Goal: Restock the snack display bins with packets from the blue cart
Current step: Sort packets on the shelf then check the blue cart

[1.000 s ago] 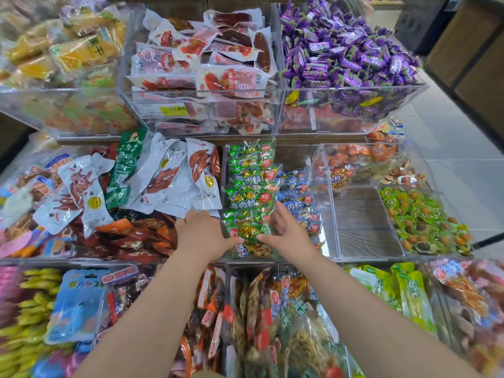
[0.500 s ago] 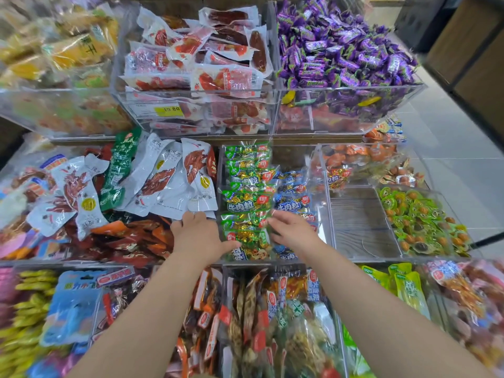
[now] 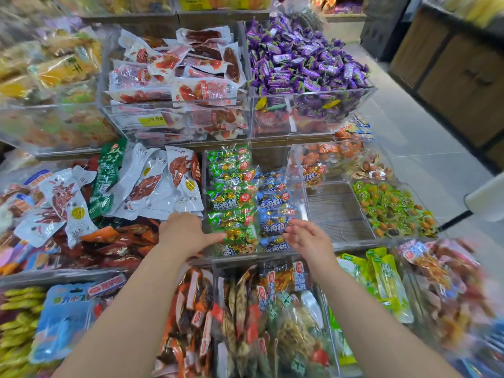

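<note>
In the clear bin (image 3: 301, 186), green packets (image 3: 231, 197) and blue packets (image 3: 274, 211) run lengthwise away from you, between your left hand (image 3: 185, 233), thumb touching green, and right hand (image 3: 308, 238), both loose, empty.

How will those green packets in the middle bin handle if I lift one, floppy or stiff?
Probably floppy: each green packet is thin clear film over loose wrapped pieces, so it should sag. The glossy film looks slippery. They overlap, so neighbours may shift.

Wooden shelf (image 3: 336, 211) carries clear bins (image 3: 313, 91) — snack packets (image 3: 229, 203) inside.
</note>
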